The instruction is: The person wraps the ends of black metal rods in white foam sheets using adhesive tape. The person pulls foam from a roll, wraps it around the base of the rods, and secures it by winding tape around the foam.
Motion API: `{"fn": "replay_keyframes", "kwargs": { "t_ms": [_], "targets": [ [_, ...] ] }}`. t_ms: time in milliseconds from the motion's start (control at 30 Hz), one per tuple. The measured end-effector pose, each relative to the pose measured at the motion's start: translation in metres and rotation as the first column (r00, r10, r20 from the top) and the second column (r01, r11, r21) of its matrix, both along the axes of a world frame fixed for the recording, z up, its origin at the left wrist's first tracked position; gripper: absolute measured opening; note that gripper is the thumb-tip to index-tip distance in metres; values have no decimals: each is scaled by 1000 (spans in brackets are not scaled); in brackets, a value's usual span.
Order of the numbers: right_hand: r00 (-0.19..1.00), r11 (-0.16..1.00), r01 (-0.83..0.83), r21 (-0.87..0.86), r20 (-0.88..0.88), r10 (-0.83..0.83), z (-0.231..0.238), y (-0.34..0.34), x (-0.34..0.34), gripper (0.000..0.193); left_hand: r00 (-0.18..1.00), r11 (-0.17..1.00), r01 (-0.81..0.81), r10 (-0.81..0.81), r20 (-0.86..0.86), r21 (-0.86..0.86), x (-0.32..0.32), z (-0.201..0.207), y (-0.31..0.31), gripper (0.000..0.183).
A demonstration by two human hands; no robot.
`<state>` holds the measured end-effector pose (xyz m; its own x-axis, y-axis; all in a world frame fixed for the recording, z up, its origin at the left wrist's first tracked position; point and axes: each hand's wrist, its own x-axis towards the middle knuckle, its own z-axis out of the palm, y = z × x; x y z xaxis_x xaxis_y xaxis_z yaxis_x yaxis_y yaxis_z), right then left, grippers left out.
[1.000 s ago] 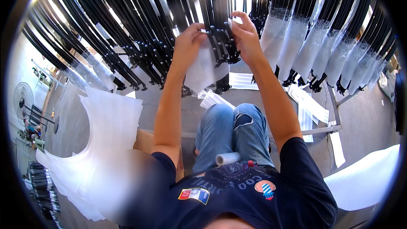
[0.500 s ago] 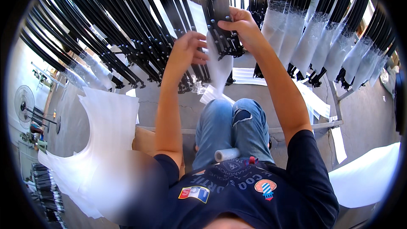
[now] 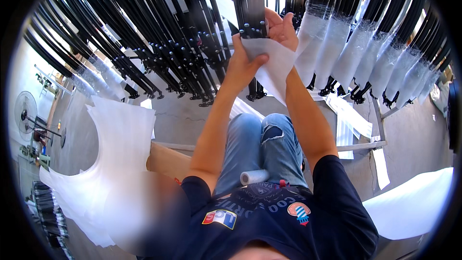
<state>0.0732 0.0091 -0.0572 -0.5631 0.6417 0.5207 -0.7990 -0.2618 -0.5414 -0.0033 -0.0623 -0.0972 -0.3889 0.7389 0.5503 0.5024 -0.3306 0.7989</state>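
Note:
A bundle of thin black metal rods (image 3: 249, 5) with small round studs hangs in front of me. Across its lower part lies a white foam sheet (image 3: 276, 60), its loose end drooping toward my right forearm. My left hand (image 3: 243, 65) grips the sheet's left edge, thumb on top and fingers behind the bundle. On the other side, my right hand (image 3: 283, 30) is at the bundle's right edge with its fingers apart, partly behind the sheet. Below the sheet, the rods' hooked lower ends (image 3: 256, 91) stick out.
Unwrapped black rods (image 3: 168, 43) hang in rows at left; wrapped bundles (image 3: 349, 43) hang at right. A stack of white foam sheets (image 3: 120, 139) lies left over a cardboard box (image 3: 166, 159). A film roll (image 3: 254, 177) rests on my lap. A fan (image 3: 29, 115) stands far left.
My left hand has moved right and closed on the sheet, which now lies across the rods. My right hand has let go of the rods and opened its fingers.

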Motion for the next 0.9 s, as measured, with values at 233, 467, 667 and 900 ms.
{"fn": "replay_keyframes", "kwargs": {
  "t_ms": [233,467,667,900],
  "targets": [
    [992,961,-73,268,120,41,-8,16,6,63,981,998,-54,56,186,-18,-2,20,4,44],
    [847,635,-50,771,370,-382,5,19,53,71,979,991,-132,132,157,-11,6,25,-4,35],
    [817,810,48,584,443,-368,-1,38,40,47,937,939,-164,52,-346,-304,-33,26,-13,30],
    [758,803,121,583,468,-454,5,40,39,43,776,923,-98,305,-552,373,-32,72,-2,27]
  ]
}}
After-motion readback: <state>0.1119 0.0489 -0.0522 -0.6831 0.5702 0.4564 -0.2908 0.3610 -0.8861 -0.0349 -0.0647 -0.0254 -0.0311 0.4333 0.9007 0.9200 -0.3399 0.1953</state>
